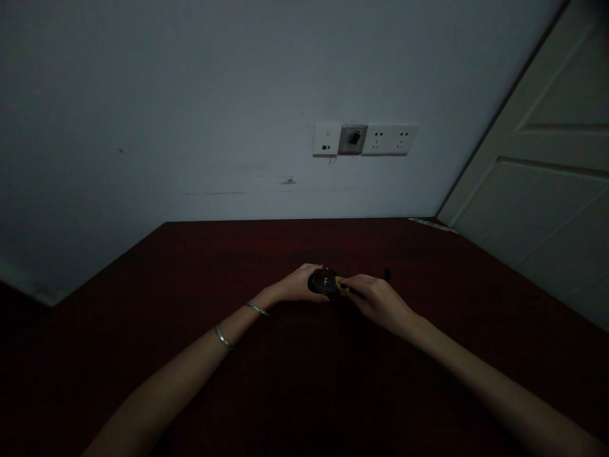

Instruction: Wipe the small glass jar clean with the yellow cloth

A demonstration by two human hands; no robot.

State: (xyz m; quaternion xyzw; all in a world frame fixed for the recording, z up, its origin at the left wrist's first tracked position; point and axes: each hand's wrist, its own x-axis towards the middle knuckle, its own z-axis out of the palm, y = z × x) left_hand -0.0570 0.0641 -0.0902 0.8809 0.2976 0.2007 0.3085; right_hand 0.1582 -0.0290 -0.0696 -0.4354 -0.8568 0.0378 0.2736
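Over the middle of a dark red table (238,254), my left hand (301,283) is wrapped round the left side of a dark, round, shiny object (325,280). Its kind cannot be made out in the dim light. My right hand (375,298) is closed on a slim yellow-and-black tool (340,287), whose yellow end touches or overlaps the round object's right side. Beyond the right knuckles shows a small black piece (387,274); whether it belongs to the tool is unclear. Two silver bracelets (257,309) circle my left forearm.
A pale wall (214,127) rises behind the table, with a row of sockets and switch plates (365,139). To the right stands a white panelled door (547,171). A thin pale strip (432,225) lies at the table's far right corner.
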